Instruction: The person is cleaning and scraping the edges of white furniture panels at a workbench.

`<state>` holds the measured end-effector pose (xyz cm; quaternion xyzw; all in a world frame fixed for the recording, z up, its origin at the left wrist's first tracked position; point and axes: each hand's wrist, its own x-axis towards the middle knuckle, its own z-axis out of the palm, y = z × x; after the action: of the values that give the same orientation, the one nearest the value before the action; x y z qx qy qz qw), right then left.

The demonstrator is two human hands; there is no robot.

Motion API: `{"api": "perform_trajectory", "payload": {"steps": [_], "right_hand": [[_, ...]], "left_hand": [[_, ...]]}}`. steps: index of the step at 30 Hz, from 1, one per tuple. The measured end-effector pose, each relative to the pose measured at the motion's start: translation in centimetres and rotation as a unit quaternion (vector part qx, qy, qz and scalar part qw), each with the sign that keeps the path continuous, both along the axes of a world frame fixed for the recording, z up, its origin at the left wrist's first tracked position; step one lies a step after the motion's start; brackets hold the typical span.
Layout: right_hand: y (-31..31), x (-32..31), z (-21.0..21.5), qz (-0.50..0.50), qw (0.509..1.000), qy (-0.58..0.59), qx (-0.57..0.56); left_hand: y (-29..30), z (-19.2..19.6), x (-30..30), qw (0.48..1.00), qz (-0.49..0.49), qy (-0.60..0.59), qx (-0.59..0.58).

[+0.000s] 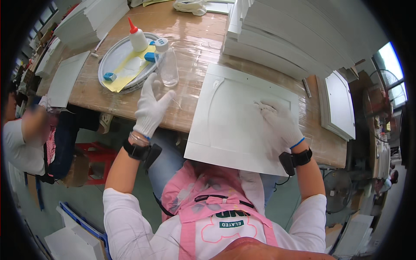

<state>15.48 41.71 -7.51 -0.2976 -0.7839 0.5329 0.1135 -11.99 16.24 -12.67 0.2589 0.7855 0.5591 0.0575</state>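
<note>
A square white panel (242, 125) with a raised border and a curved inner line lies in front of me, its near edge overhanging the table. My right hand (279, 125), in a white knit glove, is over the panel's right part and smeared by motion. Its fingers are too blurred to show whether they hold anything. My left hand (151, 106), gloved too, is raised left of the panel with thumb and fingers apart, holding nothing. Just beyond it stand a clear bottle (168, 69) with a white cap and a round white lid (103, 69).
On the lid are a red-tipped white squeeze bottle (138, 40), yellow paper (118, 85) and small blue blocks (110, 76). White panels (277, 47) are stacked at the back right, others (340, 104) at right. A person (26, 130) sits at left near a red stool (93, 160).
</note>
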Motion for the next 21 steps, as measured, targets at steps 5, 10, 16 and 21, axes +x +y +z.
{"api": "perform_trajectory", "payload": {"steps": [5,10,16,21], "right_hand": [[-1.6,-9.9,0.9,0.069,0.967,-0.071,0.233],[-0.2,-19.1,-3.9,0.073,0.885,-0.13,0.442],[-10.7,-10.0,-5.4,0.357,0.81,-0.079,0.458],[-3.6,-18.8,-7.0,-0.029,0.923,0.069,0.378]], "left_hand": [[-7.6,-3.3,9.7,0.971,-0.05,-0.222,-0.067],[-8.0,-6.2,13.1,0.823,-0.265,-0.502,0.016],[-7.6,-6.5,13.1,0.839,-0.256,-0.479,0.039],[-7.3,-6.7,12.7,0.83,-0.269,-0.487,0.038]]}}
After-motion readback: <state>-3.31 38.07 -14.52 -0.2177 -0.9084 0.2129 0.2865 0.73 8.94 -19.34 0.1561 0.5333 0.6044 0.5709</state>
